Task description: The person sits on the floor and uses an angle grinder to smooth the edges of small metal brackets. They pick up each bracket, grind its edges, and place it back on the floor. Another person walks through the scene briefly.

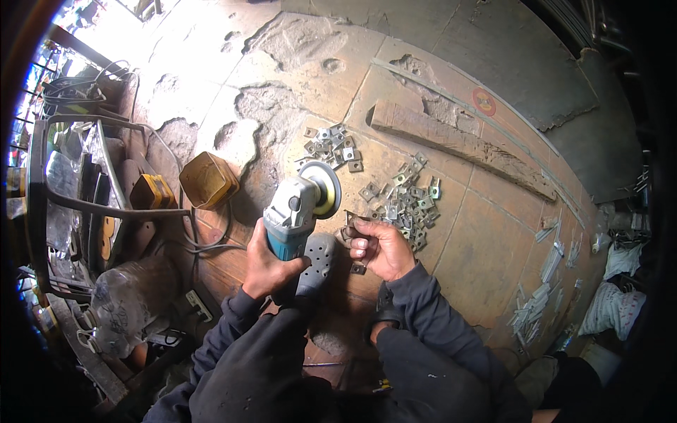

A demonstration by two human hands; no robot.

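Note:
My left hand (266, 264) grips the teal and grey body of an angle grinder (296, 208), whose round disc (323, 188) points away from me. My right hand (379, 247) pinches a small metal bracket (350, 221) just right of the disc, close to it. Another small bracket (358, 268) lies under my right hand. Two piles of similar square metal brackets lie on the floor: one (331, 146) beyond the disc, one (405, 201) to the right of my right hand. A grey perforated shoe (317, 262) sits between my hands.
A long wooden plank (458, 144) lies at the far right. A yellow box-like container (208, 181) and a yellow object (151, 192) sit at left beside a metal frame (70, 201) and cables. Metal strips (543, 289) are scattered at right. A power strip (197, 304) lies near left.

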